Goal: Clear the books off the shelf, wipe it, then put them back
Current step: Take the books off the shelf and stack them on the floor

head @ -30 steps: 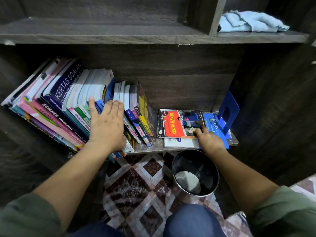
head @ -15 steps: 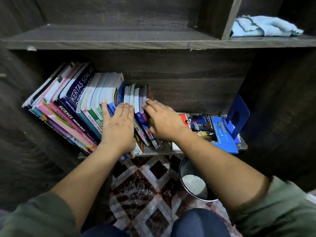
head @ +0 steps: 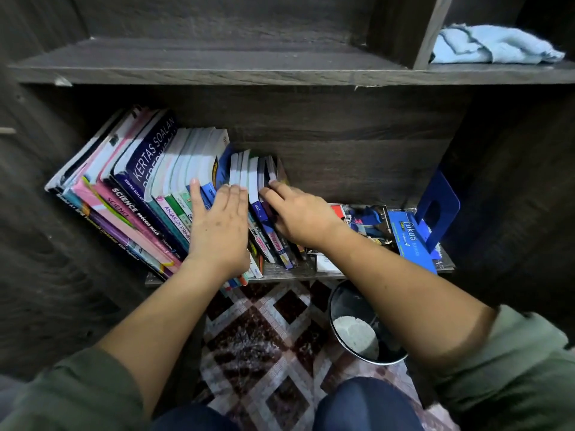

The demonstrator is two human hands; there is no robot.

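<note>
Left hand [head: 217, 225] lay flat, fingers straight, on leaning books [head: 174, 194]; right hand [head: 298, 216] fingers curled over spines of the rightmost few, spines toward person.

Leaning books [head: 149, 194] fill lower shelf [head: 280, 273] left; flat books [head: 373, 222] right; blue cloth [head: 494, 45] lies crumpled on upper shelf.

Leaning books [head: 146, 194] occupy the lower shelf [head: 289, 272] at 9 o'clock. Flat books [head: 404, 234] lie at 3 o'clock, with the bookend [head: 438, 203] behind them. Both hands rest on the leaning books. The cloth [head: 494, 45] lies on the upper shelf [head: 199, 73] at 1 o'clock. The bin [head: 361, 325] stands on the floor [head: 264, 343] at 5 o'clock.
</note>
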